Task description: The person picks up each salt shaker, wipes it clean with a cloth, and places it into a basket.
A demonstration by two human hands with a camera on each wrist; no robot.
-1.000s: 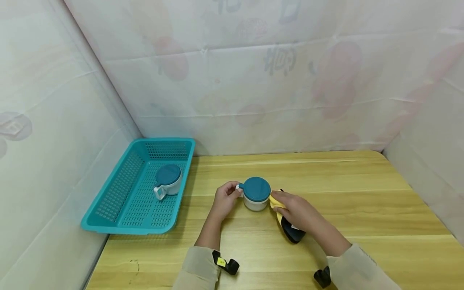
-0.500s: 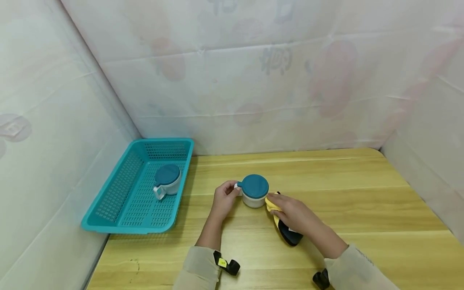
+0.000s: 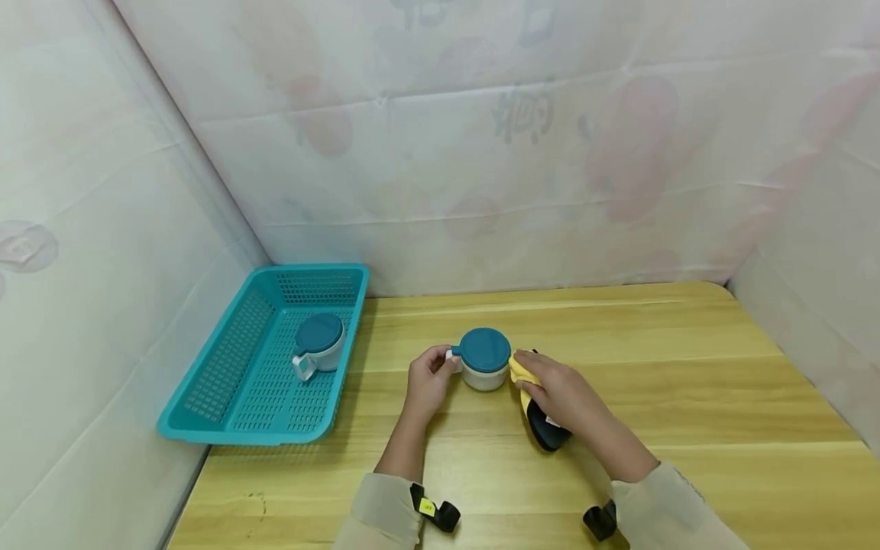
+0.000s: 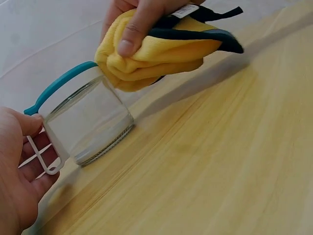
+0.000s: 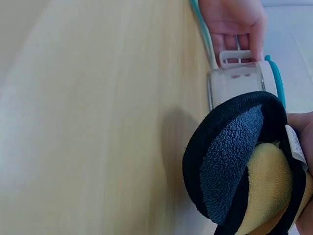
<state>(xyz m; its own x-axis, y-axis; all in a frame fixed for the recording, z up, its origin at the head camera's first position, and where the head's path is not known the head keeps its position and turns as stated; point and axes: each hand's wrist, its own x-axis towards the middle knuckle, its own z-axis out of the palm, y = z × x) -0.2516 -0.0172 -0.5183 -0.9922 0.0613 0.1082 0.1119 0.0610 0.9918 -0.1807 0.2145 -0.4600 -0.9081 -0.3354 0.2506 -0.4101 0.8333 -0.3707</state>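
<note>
My left hand (image 3: 428, 382) pinches the white handle of a glass jar (image 3: 485, 378) with a blue-green lid. The jar stands upright on the wooden table, and its clear wall shows in the left wrist view. My right hand (image 3: 567, 389) grips a bunched yellow cloth (image 4: 156, 54) with a dark grey back and black edging. That cloth touches the jar's upper side near the lid, opposite the handle. In the right wrist view the cloth's hanging dark fold (image 5: 230, 161) covers part of the jar (image 5: 239, 83).
A turquoise plastic basket (image 3: 241, 416) stands on the left of the table. In it is a second jar (image 3: 323, 347) with a similar lid and handle. Pale printed cloth walls (image 3: 440, 153) enclose the table (image 3: 687, 367) at the back and sides.
My right hand with the cloth has shifted slightly toward me and then back away along the jar's side. The jar sits very slightly farther back; my left hand keeps its hold on the handle.
</note>
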